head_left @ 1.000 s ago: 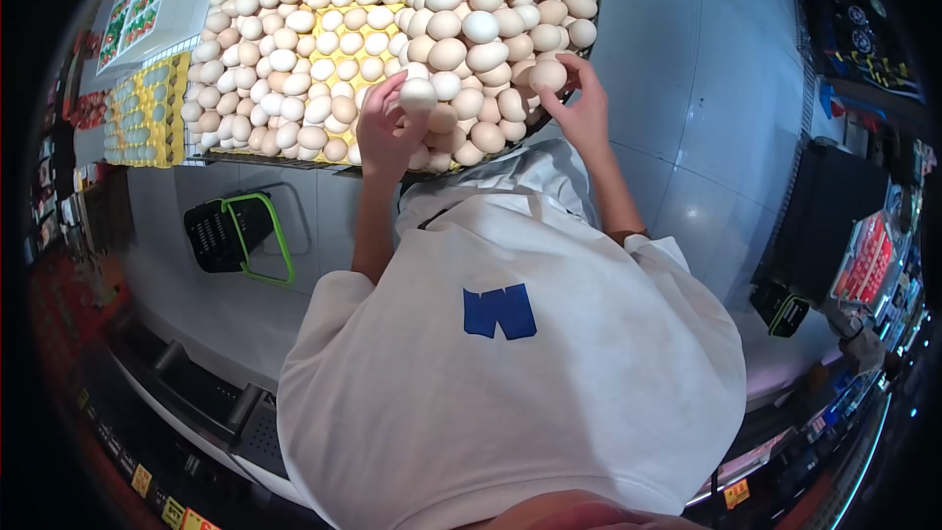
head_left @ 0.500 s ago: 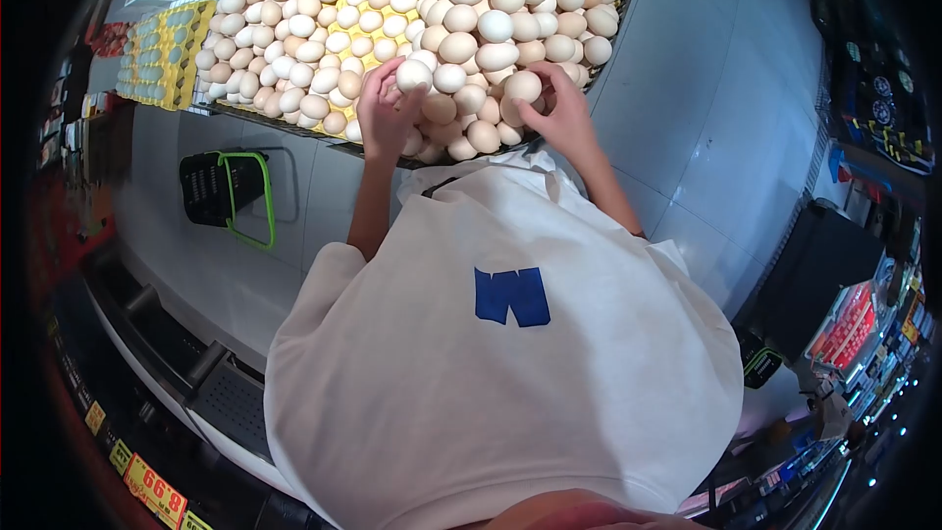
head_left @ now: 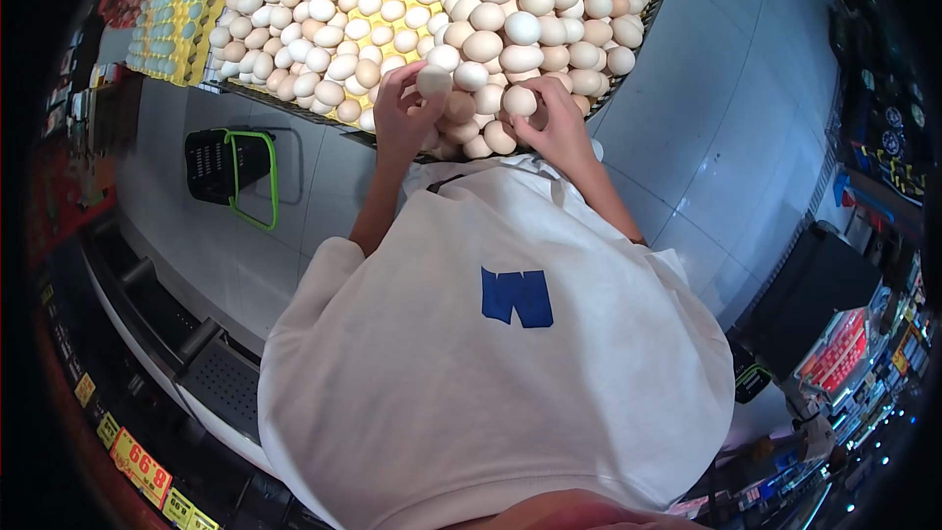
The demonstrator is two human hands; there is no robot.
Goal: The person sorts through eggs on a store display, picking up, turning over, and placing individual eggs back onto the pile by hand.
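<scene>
My left hand (head_left: pixel 402 120) is closed around a pale egg (head_left: pixel 433 80), held between thumb and fingers just above the pile. My right hand (head_left: pixel 560 126) pinches a light-brown egg (head_left: pixel 519 101) at the near right part of the heap, thumb below and fingers behind it. Loose white and brown eggs (head_left: pixel 488 98) lie between the two hands. Around them spreads a large display of eggs (head_left: pixel 522 28), heaped high on the right. Parts of yellow egg trays (head_left: pixel 391 13) show among the eggs. My palms hide some of the nearest eggs.
A black shopping basket with a green handle (head_left: pixel 253 177) stands on the tiled floor to the left. Stacked yellow trays of eggs (head_left: pixel 180 31) sit at the far left. A dark rim (head_left: pixel 653 10) edges the display. Shelves with price tags (head_left: pixel 142 466) are at lower left.
The view has shifted slightly, moving the display rightward. My right hand has come a little nearer my body and my left hand with its egg. Each hand still holds an egg.
</scene>
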